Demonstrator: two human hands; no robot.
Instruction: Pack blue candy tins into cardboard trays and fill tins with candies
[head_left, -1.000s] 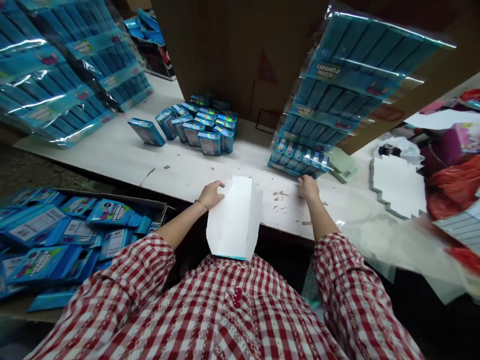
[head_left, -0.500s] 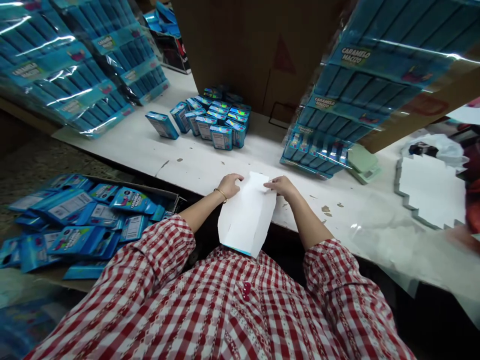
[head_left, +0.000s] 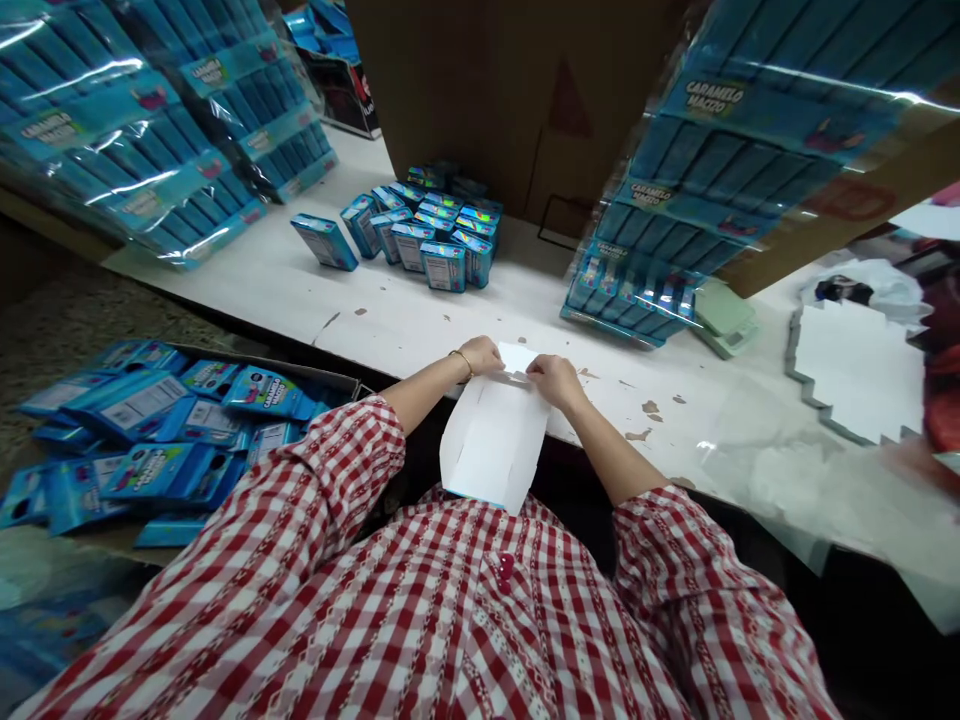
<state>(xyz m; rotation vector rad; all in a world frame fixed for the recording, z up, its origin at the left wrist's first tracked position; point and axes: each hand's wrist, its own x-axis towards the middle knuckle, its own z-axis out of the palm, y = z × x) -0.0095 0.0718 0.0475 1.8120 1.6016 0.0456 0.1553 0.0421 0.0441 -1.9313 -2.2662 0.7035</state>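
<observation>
Your left hand (head_left: 481, 356) and right hand (head_left: 555, 382) each pinch one side of the white card blank (head_left: 491, 440), at the crease by its far end flap. The blank straddles the near edge of the surface (head_left: 420, 335), its lower end close to your checked garment (head_left: 450, 610). Small blue boxes (head_left: 444, 268) stand grouped towards the far edge (one sits apart, to their left). Right of them, a clear-wrapped display pack (head_left: 660, 210) leans beside a pale green device (head_left: 724, 315). Below the near edge, at your left, lie blue packets (head_left: 146, 410).
</observation>
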